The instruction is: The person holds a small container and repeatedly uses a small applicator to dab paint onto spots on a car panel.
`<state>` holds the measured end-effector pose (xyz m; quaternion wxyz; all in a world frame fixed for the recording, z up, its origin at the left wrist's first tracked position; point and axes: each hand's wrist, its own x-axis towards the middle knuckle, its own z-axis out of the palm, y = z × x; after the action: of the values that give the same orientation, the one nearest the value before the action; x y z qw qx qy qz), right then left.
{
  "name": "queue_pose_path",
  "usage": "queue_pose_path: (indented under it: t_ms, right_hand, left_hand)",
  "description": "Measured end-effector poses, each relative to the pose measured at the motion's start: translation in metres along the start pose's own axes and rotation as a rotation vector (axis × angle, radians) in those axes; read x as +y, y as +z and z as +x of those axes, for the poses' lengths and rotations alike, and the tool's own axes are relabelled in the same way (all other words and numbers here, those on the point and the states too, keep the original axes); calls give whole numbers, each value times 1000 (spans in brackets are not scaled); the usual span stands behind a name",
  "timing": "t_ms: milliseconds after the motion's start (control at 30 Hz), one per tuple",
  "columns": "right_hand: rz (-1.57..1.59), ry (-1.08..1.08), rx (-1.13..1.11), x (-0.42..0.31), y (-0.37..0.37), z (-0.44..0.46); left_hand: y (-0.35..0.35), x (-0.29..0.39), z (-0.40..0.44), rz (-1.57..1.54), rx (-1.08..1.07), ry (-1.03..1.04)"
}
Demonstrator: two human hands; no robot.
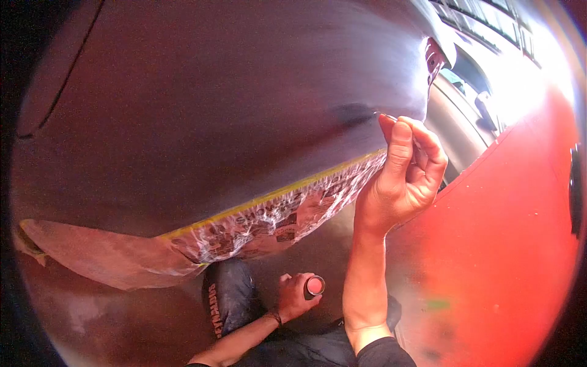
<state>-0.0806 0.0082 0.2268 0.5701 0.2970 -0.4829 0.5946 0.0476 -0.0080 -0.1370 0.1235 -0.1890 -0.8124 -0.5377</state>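
Note:
A large dull dark car panel (202, 104) fills the upper left. Yellow tape (269, 199) runs along its lower edge, with printed masking paper and plastic (269, 226) hanging below. My right hand (406, 162) is raised at the panel's right part, thumb and fingers pinched on something thin and small that I cannot make out; its tip is near the panel surface. Low in front of my body, my left hand (296, 296) is wrapped round a small cylindrical container (315, 285) with a pinkish-red top.
A red surface (495, 244) spreads over the right side. Behind my right hand stands a light-coloured vehicle (458, 125) with a side mirror (486, 110). Bright light glares at the upper right. My knee in dark trousers (232, 293) is beneath the masking.

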Motion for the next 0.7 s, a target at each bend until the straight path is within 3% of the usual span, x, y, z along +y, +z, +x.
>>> queue_pose_path:
  t_ms: [533, 700]
  right_hand:
    - [-17, -46, -9, 5, 4, 4]
    - [-185, -53, -46, 1, 2, 4]
  left_hand:
    - [18, -20, 2, -22, 56, -48]
    - [15, -17, 2, -17, 38, -58]
